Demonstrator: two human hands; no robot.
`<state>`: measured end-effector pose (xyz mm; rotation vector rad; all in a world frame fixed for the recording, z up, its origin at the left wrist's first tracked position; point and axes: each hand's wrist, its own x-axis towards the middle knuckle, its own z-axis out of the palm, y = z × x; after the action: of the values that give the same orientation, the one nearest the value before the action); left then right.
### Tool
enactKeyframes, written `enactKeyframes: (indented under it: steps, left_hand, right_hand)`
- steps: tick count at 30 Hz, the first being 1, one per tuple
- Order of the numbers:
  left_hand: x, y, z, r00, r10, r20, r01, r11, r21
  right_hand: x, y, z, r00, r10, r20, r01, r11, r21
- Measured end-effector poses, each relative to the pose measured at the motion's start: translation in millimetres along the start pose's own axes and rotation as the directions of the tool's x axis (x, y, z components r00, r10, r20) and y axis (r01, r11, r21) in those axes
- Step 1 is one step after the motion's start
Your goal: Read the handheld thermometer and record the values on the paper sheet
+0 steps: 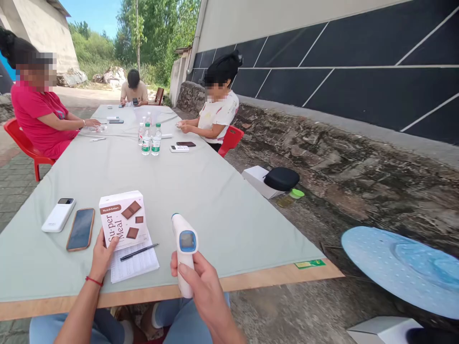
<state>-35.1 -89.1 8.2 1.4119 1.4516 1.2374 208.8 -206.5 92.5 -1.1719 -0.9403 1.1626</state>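
Note:
My right hand [201,279] is wrapped round the handle of a white infrared thermometer [186,258], its blue-framed screen facing me, above the table's front edge. On the left, my left hand [103,253] grips the lower part of a white box [124,217] printed with chocolate pieces and "Su-per Meal"; the box stands tilted on the table. Partly under the box lies a written paper sheet [143,265] with a black pen [139,252] across it. Left of the box rest a phone [81,229] and a white power bank [59,216].
The long table [222,215] has a pale green cover. Water bottles [146,141] stand mid-table, near another phone [186,144] and a white device [179,149]. Several people sit round the far part. At right on the ground are a black case [281,178] and a blue round object [401,267].

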Motion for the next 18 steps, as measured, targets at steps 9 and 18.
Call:
enactKeyframes:
  steps: [9,18]
  left_hand:
    - [15,8,-16,0.97,-0.13,0.205,0.176,0.957,-0.229]
    - [82,11,1,0.992,0.117,0.052,-0.104,0.973,-0.206]
  right_hand:
    - [59,86,-57,0.988,-0.137,-0.071,0.001,0.469,-0.883]
    - [66,143,-92,0.964,-0.258,0.07,0.123,0.194,-0.973]
